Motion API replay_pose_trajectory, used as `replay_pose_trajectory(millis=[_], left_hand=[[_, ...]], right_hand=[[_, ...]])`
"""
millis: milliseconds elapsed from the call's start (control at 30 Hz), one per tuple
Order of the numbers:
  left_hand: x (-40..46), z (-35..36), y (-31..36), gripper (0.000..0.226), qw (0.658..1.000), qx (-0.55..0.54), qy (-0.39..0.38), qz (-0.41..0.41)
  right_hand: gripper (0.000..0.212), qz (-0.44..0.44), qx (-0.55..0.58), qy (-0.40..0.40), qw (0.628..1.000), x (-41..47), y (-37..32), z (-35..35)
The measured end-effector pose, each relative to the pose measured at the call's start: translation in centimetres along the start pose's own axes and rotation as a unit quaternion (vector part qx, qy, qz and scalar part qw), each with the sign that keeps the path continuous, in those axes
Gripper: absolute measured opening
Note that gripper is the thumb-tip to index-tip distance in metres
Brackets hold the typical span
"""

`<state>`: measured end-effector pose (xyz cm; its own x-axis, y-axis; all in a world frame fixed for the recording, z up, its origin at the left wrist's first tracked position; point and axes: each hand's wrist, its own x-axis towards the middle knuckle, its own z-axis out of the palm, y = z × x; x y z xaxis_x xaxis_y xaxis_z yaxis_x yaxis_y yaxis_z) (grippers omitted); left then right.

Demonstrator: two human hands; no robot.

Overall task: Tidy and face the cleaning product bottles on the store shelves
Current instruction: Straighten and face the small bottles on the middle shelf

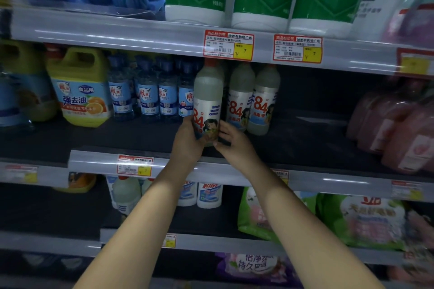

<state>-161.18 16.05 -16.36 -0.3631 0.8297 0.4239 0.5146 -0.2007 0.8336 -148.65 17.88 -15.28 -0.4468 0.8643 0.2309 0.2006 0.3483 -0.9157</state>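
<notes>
Both hands (pixel 187 141) hide bottle (pixel 207 101) base (cap cropped).

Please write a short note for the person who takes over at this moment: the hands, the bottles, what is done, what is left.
Left hand and right hand both grip the base of one white 84 bottle at the front of the middle shelf, label forward.
Two more 84 bottles stand further back to its right.
Done: the held bottle faces front.
Left: let go of it, then pull the other two forward in line.
</notes>
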Motion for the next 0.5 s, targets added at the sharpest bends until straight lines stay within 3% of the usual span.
replay_pose_trajectory(millis=[333,500], left_hand=[[-0.2,0.0,0.1,0.051,1.000,0.011,0.007,0.019],[-1.7,-0.6,0.5,0.053,0.995,0.015,0.036,0.092]], right_hand=[[0.062,-0.016,-0.063,0.014,0.998,-0.1,0.0,0.4],[0.062,-0.117,-0.188,0.126,0.967,-2.1,0.0,2.0]])
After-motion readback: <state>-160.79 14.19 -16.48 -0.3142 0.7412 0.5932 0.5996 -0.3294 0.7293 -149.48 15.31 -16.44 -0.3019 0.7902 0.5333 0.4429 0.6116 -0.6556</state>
